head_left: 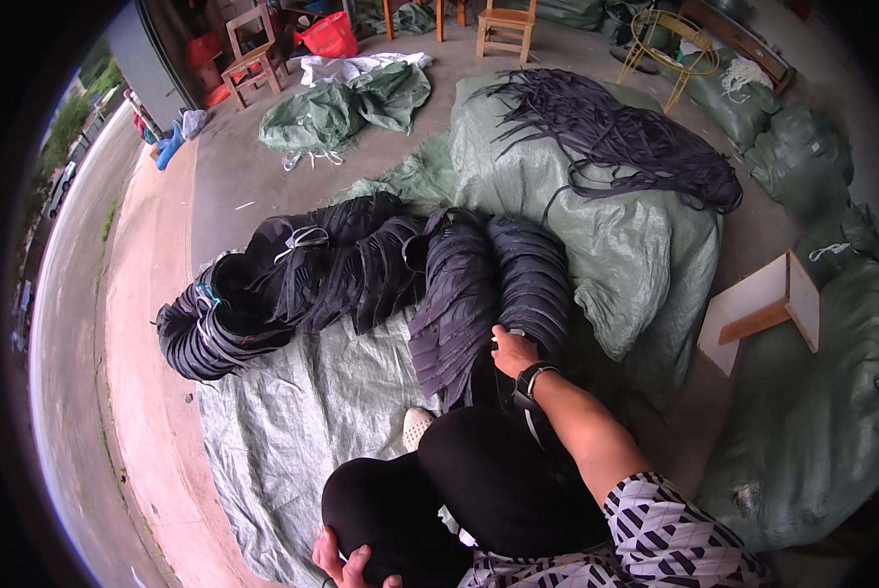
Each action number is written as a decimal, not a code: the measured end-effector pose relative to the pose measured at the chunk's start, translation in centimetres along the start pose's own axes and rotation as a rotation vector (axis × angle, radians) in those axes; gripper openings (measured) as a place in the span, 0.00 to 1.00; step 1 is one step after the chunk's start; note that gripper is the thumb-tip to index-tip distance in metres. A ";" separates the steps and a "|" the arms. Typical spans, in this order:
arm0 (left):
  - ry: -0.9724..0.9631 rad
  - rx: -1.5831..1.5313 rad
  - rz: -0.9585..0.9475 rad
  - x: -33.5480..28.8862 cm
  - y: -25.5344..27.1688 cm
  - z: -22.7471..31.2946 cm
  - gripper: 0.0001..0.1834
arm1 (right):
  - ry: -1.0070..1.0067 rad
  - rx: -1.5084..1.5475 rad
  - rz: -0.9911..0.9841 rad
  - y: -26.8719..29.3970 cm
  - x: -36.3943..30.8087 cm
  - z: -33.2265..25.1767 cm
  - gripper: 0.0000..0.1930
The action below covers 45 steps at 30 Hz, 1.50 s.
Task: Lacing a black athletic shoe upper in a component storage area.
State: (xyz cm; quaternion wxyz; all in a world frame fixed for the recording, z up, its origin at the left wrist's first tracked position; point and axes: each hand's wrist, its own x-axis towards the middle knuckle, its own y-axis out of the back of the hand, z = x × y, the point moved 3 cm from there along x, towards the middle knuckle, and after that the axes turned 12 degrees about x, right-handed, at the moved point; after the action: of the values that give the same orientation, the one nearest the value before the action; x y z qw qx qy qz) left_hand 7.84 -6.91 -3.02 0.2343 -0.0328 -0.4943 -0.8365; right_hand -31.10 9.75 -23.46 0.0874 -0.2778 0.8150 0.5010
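My right hand, with a dark watch on its wrist, is closed at the near end of a column of dark, curved, overlapping fabric pieces. What its fingers hold, if anything, cannot be made out. Just left of it a second column of the same dark pieces lies side by side with the first. My left hand rests on my left knee at the lower edge, fingers apart and holding nothing. Farther left, more dark pieces are bunched in bundles, some tied with pale string.
A silvery-green woven sheet lies under the bundles. Beyond it, a heap of dark strips covers a green sack. A white board with a wooden strip stands at right beside full green sacks. Wooden chairs stand behind.
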 end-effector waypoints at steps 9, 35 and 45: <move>-0.011 0.049 -0.003 -1.5 0.4 -1.9 0.33 | -0.209 0.462 -0.993 -3.6 -4.0 2.1 0.15; -0.005 0.047 0.011 -2.6 0.2 -4.1 0.34 | -0.008 0.106 -0.708 -3.9 -11.6 6.8 0.18; 0.006 -0.020 0.001 -1.8 0.3 -3.1 0.34 | 0.645 0.277 -0.161 5.7 -9.3 -1.9 0.10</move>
State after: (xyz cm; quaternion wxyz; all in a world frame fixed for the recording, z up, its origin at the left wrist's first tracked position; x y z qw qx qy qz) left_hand 10.17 -9.00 -4.87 0.2360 -0.0327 -0.4852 -0.8413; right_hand -26.23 13.43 -14.28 -0.0982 -0.4704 0.8363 0.2641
